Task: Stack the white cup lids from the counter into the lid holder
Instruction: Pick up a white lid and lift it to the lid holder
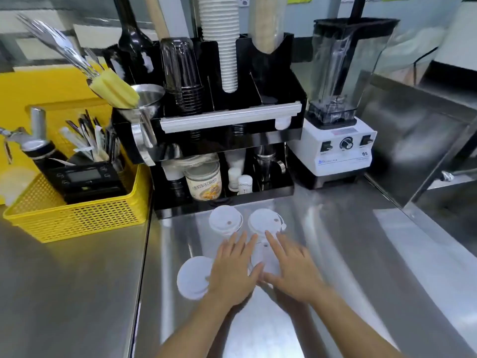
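Note:
Several white cup lids lie on the steel counter. One lid (225, 220) sits at the far left of the group and another lid (265, 221) to its right, both just in front of the black holder (273, 81). A third lid (192, 277) lies nearer me on the left. A fourth lid (265, 254) shows between my hands, partly hidden. My left hand (233, 270) is flat with fingers spread, its edge over the near lid. My right hand (291, 267) is flat beside it, fingers apart. Neither hand holds anything.
A stack of white cups (222, 42) and dark cups (184, 81) stand in the black holder. A blender (340, 104) stands to its right. A yellow basket (77, 218) with a scale and tools sits on the left. Small bottles and a jar (204, 182) occupy the lower shelf.

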Demonstrator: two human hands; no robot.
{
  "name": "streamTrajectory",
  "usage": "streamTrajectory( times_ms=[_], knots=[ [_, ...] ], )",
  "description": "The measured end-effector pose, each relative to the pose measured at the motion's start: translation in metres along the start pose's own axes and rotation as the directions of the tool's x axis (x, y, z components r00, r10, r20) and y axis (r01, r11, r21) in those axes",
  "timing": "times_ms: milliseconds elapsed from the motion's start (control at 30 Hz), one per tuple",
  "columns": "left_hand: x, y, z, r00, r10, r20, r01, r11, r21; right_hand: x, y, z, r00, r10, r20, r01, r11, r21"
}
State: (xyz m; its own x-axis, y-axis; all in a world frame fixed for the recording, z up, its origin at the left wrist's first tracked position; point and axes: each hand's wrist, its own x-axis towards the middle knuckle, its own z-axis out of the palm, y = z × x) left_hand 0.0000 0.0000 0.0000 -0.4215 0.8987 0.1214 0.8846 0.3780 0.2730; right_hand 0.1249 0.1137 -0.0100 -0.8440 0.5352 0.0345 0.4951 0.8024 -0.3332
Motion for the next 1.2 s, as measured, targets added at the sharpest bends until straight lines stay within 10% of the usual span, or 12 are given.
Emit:
streamTrajectory(
  times_ms=[100, 300, 633, 1200],
  knots=[
    [-0.007, 0.000, 0.014, 0.964, -0.031, 0.263, 0.063, 0.991, -0.115, -0.004, 0.001, 0.005, 0.985, 0.019, 0.174, -0.020, 1.000, 0.001],
    [-0.006, 0.002, 0.018, 0.971, -0.040, 0.234, 0.103, 0.959, -0.264, 0.000, 0.003, 0.006, 0.997, 0.031, 0.074, -0.039, 0.994, 0.099],
    [0.039, 0.007, -0.071, 0.997, 0.046, -0.066, -0.071, 0.886, -0.458, 0.032, -0.017, -0.083, 0.957, -0.103, -0.272, 0.150, 0.976, 0.157],
    [0.210, 0.041, -0.229, 0.866, 0.239, -0.438, -0.341, 0.925, -0.169, 0.166, -0.005, -0.280, 0.852, -0.246, -0.462, 0.267, 0.963, -0.021]
  ],
)
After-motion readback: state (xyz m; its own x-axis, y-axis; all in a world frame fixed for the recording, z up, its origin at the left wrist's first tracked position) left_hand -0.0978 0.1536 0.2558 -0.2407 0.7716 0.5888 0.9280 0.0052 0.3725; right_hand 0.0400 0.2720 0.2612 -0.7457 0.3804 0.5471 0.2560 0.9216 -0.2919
